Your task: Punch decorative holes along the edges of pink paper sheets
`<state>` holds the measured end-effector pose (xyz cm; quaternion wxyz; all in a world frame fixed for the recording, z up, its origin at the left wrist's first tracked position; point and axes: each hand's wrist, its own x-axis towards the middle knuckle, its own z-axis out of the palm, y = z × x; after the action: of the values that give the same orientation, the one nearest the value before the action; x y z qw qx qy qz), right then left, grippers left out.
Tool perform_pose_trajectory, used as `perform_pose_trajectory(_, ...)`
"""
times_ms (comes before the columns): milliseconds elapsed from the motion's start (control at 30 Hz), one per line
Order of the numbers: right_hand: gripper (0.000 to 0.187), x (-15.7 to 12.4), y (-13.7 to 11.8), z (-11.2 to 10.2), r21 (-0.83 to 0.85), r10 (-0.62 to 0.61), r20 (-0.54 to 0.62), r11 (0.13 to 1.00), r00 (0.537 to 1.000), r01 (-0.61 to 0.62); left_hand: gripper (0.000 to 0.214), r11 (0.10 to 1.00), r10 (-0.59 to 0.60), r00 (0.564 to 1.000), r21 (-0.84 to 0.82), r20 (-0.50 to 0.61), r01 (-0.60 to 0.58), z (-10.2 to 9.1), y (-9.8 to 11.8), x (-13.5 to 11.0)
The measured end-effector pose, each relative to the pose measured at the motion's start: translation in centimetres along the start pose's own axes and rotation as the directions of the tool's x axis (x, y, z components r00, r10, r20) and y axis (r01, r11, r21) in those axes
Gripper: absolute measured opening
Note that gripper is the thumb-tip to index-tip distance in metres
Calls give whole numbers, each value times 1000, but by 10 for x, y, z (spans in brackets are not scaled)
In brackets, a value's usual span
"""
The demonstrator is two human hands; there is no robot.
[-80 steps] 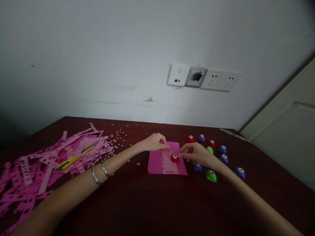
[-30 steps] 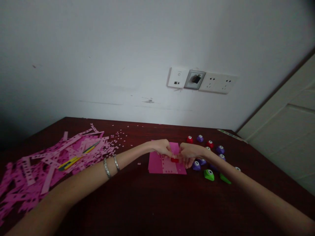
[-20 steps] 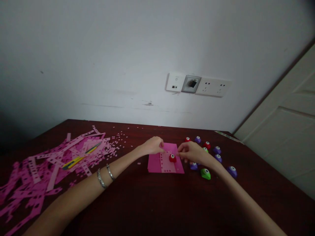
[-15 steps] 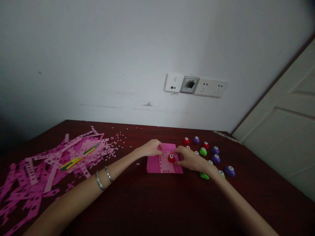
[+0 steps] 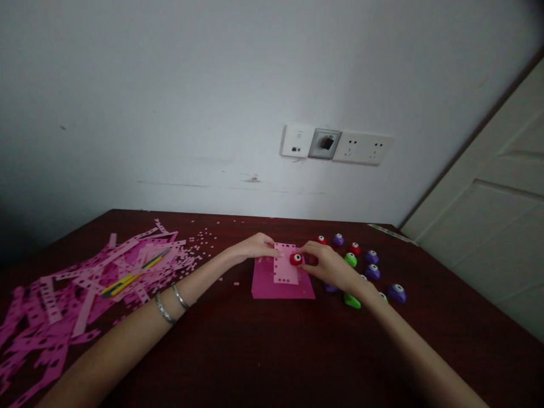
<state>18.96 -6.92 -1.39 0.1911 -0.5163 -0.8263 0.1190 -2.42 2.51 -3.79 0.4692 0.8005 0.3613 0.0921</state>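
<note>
A light pink punched paper strip (image 5: 285,270) is raised at its far end above a darker pink sheet (image 5: 272,286) lying on the dark wooden table (image 5: 263,351). My left hand (image 5: 254,247) pinches the strip's left top edge. My right hand (image 5: 327,265) grips a small red paper punch (image 5: 296,259) that sits on the strip's right edge. Both hands are closed round what they hold.
Several red, purple and green punches (image 5: 365,266) lie to the right of the sheet. At the left lies a heap of pink punched strips (image 5: 63,294) with a yellow utility knife (image 5: 127,276) on it, and pink confetti (image 5: 199,243) is scattered nearby. A door (image 5: 488,215) stands at right.
The strip, flat on the sheet before, has been lifted at its far end. The red punch has moved with my right hand up to the strip's right edge.
</note>
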Motion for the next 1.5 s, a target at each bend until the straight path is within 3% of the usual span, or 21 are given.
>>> perform_pose_trajectory(233, 20, -1, 2, -3, -43, -2, -37, 999, 999, 0, 33, 993, 5, 999, -113, -39, -9, 5, 7, -6)
perform_pose_trajectory(467, 21, -1, 5, -5, -48, -40, -60, 998, 997, 37, 31, 991, 45, 996, -121, -74, -53, 2, 5, -5)
perform_pose_trajectory(900, 18, -3, 9, -11, -111, -9, -113, 994, 994, -3, 25, 974, 36, 995, -221, -95, -56, -2, 2, -3)
perform_pose_trajectory(1100, 20, -2, 31, -11, -118, 61, -172, 990, 983, -82, 20, 966, 40, 994, -251, -106, -65, -4, 10, -9)
perform_pose_trajectory(1300, 22, -5, 54, 0, -227, 228, -174, 937, 958, -265, 16, 966, 53, 991, -244, -125, -82, -7, 14, -13)
perform_pose_trajectory(1500, 16, -4, 55, 6, -248, 178, -143, 946, 974, -209, 18, 974, 63, 990, -210, -126, -89, -10, 13, -14)
